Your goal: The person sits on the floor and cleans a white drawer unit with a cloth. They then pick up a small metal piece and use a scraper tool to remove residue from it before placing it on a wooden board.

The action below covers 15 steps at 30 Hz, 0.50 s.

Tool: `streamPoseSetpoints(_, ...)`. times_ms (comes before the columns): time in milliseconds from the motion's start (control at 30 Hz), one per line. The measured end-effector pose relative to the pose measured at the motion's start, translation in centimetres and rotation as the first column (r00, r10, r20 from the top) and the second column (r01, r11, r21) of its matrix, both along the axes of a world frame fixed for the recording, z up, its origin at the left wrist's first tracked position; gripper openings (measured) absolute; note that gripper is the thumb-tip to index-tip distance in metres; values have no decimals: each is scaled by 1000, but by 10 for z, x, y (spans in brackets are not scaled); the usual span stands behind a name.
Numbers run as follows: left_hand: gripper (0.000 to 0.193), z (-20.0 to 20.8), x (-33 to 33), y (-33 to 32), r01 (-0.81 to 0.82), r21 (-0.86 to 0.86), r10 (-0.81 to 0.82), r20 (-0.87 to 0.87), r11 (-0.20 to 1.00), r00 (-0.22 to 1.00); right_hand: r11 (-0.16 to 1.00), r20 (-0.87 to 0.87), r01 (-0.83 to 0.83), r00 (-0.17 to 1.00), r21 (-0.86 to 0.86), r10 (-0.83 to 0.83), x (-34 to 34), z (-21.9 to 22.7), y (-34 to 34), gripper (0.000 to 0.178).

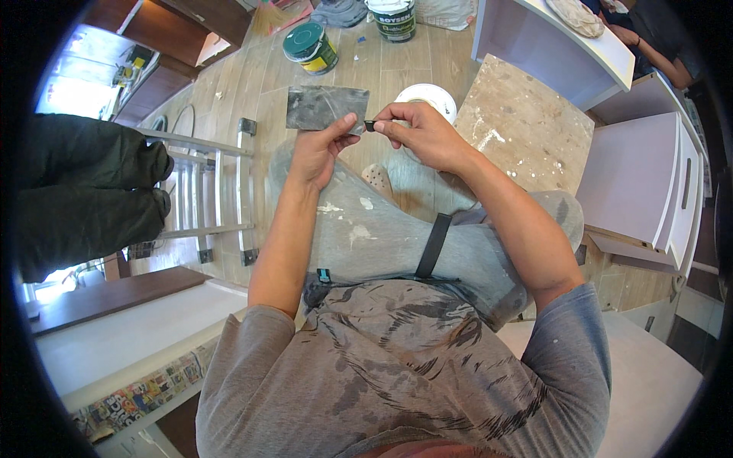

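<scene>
A dark grey rectangular sheet of sandpaper (317, 105), scuffed paler in places, is held flat by my left hand (317, 156), its thumb pressed on the lower right corner. Beside that corner, my right hand (431, 137) pinches a small black piece (370, 125) between thumb and fingertips. Whether the piece touches the sheet's edge I cannot tell. Both hands are above my paint-stained grey trousers (351, 229). Just beyond my right hand, a round white container (429, 93) sits on the floor, partly hidden by it.
Two paint buckets (311, 49) (393, 21) stand on the wood-look floor at the far side. A paint-spotted board (519, 126) lies right, beside white cabinets (634, 175). Left is an aluminium ladder (217, 187) with dark trousers (84, 198) by it. Another person's arm (657, 57) shows far right.
</scene>
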<state>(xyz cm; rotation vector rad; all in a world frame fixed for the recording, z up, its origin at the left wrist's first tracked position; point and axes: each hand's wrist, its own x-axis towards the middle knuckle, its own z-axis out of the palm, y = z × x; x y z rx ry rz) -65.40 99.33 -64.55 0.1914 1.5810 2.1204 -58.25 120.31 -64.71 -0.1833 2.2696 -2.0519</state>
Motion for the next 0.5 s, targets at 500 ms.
streamPoseSetpoints(500, 34, 0, 1, 0, -4, 9, 4, 7, 1000, 1000, 999, 65, 26, 998, -42, -23, 1, 6, 2, 23)
